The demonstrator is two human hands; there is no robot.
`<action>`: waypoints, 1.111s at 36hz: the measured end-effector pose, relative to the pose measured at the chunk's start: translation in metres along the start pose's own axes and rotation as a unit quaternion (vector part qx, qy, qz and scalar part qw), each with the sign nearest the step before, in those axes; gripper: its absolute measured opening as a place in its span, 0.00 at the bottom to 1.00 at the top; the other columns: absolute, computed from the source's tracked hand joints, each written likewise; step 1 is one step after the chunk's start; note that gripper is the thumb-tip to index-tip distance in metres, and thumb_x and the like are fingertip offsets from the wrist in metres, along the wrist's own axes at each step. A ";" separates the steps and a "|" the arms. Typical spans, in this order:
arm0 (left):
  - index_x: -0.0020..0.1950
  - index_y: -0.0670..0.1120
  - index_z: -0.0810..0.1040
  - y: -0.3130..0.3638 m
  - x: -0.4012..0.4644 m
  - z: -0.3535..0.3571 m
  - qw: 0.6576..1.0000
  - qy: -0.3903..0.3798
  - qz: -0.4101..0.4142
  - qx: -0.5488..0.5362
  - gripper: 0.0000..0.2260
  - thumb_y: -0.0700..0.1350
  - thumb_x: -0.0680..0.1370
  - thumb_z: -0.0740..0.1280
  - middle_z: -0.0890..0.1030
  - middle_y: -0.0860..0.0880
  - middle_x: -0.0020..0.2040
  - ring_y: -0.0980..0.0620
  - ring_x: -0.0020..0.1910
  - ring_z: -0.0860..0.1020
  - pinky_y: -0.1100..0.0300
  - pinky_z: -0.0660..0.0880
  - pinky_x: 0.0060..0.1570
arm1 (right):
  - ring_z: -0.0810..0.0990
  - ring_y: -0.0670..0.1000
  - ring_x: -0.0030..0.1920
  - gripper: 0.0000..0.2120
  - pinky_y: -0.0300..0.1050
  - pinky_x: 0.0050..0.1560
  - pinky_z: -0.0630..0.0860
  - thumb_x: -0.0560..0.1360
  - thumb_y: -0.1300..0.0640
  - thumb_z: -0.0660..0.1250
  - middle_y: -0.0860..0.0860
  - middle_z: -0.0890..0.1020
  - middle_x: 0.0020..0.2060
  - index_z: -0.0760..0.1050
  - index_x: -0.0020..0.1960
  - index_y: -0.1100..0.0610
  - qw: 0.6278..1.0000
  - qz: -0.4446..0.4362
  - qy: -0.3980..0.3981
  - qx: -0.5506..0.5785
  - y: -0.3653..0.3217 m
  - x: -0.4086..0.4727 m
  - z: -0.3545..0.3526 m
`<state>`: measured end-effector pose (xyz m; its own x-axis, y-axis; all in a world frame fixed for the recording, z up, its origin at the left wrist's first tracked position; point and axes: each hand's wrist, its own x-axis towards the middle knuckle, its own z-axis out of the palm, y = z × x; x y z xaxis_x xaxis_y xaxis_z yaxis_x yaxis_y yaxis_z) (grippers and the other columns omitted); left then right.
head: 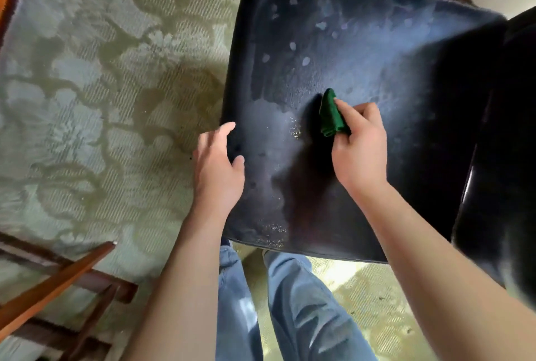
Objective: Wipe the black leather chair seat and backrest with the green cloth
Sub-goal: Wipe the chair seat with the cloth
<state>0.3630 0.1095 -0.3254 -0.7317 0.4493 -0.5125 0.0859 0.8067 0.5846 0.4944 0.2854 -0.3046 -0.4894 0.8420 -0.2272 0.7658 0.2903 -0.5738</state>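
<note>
1. Head view: our right hand pinches the folded green cloth, pressed on the middle of the black chair seat.
2. Our left hand, fingers relaxed, rests on the seat's left edge, holding nothing.
3. Pale smears dot the seat.

1. This looks like a room in a home, likely a dining or sitting room.
2. A patterned carpet with a large pale green floral design covers the floor from 12 to 9 o'clock.
3. A black padded chair seat fills the 1 to 3 o'clock area.
4. Dark and reddish wooden furniture legs stand at 8 o'clock.
</note>
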 end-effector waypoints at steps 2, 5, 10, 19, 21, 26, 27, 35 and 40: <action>0.77 0.58 0.65 0.000 0.001 0.003 1.000 -0.013 -0.018 0.008 0.30 0.37 0.79 0.68 0.65 0.52 0.72 0.54 0.65 0.71 0.60 0.66 0.64 | 0.74 0.55 0.54 0.30 0.42 0.53 0.71 0.71 0.70 0.56 0.48 0.72 0.51 0.75 0.69 0.50 1.000 -0.004 0.007 -0.020 -0.003 0.011 0.004; 0.78 0.60 0.64 0.000 0.004 0.008 0.999 -0.025 -0.031 0.020 0.32 0.37 0.79 0.68 0.63 0.53 0.71 0.51 0.65 0.71 0.57 0.68 0.66 | 0.74 0.57 0.54 0.32 0.44 0.51 0.71 0.70 0.70 0.55 0.49 0.73 0.53 0.74 0.69 0.49 0.999 -0.012 0.011 -0.051 -0.003 0.022 0.008; 0.78 0.61 0.64 -0.004 0.010 0.010 0.999 -0.029 -0.034 0.028 0.33 0.37 0.78 0.69 0.63 0.54 0.69 0.49 0.67 0.68 0.61 0.64 0.65 | 0.74 0.59 0.51 0.32 0.43 0.44 0.67 0.69 0.71 0.56 0.53 0.75 0.54 0.74 0.69 0.50 0.994 -0.051 -0.003 -0.092 -0.001 0.024 0.015; 0.78 0.61 0.63 -0.004 0.013 0.010 0.998 -0.035 -0.028 0.054 0.33 0.37 0.79 0.68 0.63 0.53 0.70 0.48 0.67 0.65 0.65 0.58 0.62 | 0.71 0.58 0.47 0.29 0.50 0.40 0.75 0.71 0.68 0.56 0.52 0.75 0.50 0.75 0.68 0.52 0.979 -0.121 -0.121 -0.110 -0.016 -0.001 0.025; 0.78 0.62 0.63 -0.005 0.014 0.009 0.997 -0.038 -0.028 0.055 0.33 0.37 0.79 0.68 0.63 0.53 0.70 0.48 0.67 0.65 0.65 0.57 0.62 | 0.71 0.57 0.46 0.28 0.53 0.41 0.77 0.71 0.65 0.53 0.50 0.75 0.49 0.75 0.68 0.51 0.970 -0.136 -0.162 -0.116 -0.017 -0.014 0.027; 0.78 0.62 0.64 -0.009 0.012 0.008 0.997 -0.042 -0.020 0.054 0.33 0.38 0.78 0.70 0.64 0.52 0.68 0.46 0.66 0.66 0.59 0.61 0.68 | 0.67 0.52 0.45 0.32 0.53 0.39 0.77 0.72 0.54 0.42 0.48 0.73 0.49 0.74 0.68 0.47 0.922 -0.207 -0.296 -0.143 -0.010 -0.051 0.025; 0.78 0.62 0.64 -0.010 0.011 0.008 0.997 -0.042 -0.020 0.054 0.33 0.39 0.78 0.70 0.64 0.53 0.68 0.46 0.66 0.66 0.59 0.61 0.68 | 0.67 0.52 0.46 0.33 0.53 0.39 0.77 0.71 0.54 0.41 0.48 0.72 0.48 0.74 0.68 0.45 0.910 -0.219 -0.318 -0.149 -0.009 -0.058 0.024; 0.78 0.64 0.62 -0.017 0.009 0.004 0.998 -0.048 -0.006 0.036 0.33 0.41 0.78 0.70 0.64 0.52 0.68 0.45 0.63 0.68 0.52 0.65 0.71 | 0.72 0.57 0.47 0.31 0.53 0.43 0.78 0.70 0.61 0.48 0.50 0.76 0.50 0.76 0.67 0.50 0.954 -0.208 -0.194 -0.090 -0.020 -0.034 0.014; 0.77 0.64 0.64 -0.022 0.012 0.002 0.998 -0.050 0.006 0.025 0.30 0.41 0.80 0.68 0.65 0.53 0.68 0.47 0.65 0.68 0.55 0.64 0.70 | 0.71 0.59 0.49 0.31 0.54 0.43 0.77 0.69 0.72 0.57 0.53 0.75 0.51 0.76 0.67 0.51 0.985 -0.112 -0.063 -0.115 -0.030 0.001 0.020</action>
<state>0.3537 0.0975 -0.3456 -0.6591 0.4932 -0.5677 0.1298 0.8182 0.5601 0.4629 0.2681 -0.3040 -0.6938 0.6863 -0.2181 0.6995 0.5703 -0.4306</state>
